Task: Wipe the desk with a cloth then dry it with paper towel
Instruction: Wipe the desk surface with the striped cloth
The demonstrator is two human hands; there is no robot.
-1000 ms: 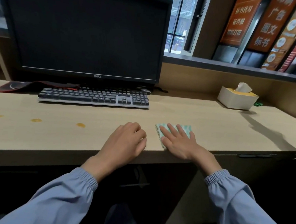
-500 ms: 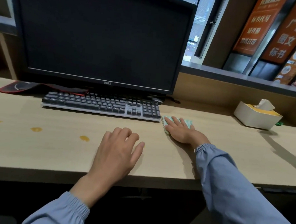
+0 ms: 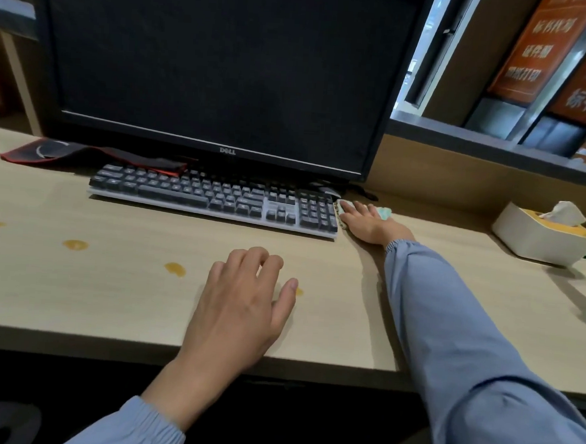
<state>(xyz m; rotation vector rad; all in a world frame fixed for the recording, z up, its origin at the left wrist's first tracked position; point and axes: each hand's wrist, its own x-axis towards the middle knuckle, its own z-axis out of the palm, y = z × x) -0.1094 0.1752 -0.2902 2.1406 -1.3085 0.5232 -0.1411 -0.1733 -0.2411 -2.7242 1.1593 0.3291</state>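
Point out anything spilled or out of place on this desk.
Amber drips dot the desk left of the left hand, unwiped. The right hand presses the cloth far from them, beside the keyboard.

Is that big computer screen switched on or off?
Off, as far as the picture shows: the monitor is uniformly black, with no image or glow on it. No power light is visible.
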